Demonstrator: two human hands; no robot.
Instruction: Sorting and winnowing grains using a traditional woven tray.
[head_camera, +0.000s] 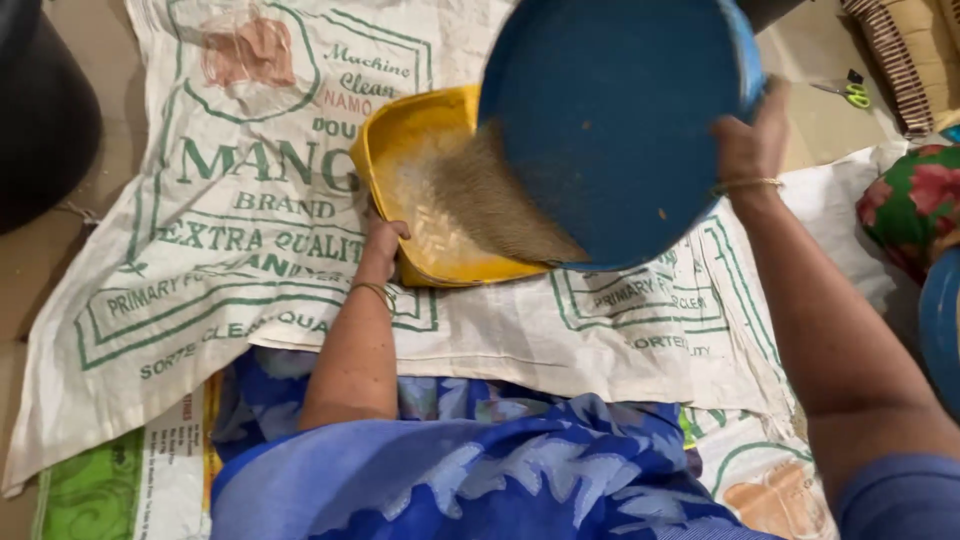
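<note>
I see the blue basin (610, 120) as smooth plastic with a dull, dusty sheen. The yellow tray (420, 150) looks like plastic too, slightly glossy. The grain (500, 205) between them reads dry and matt. Under them, the white sack (230, 240) is coarse woven plastic cloth, creased. My lap shows soft blue printed cloth (500, 470).

Blue round pan (610, 130), yellow tray (420, 150), white sack (200, 250) with green print, blue floral cloth (520, 470)
</note>
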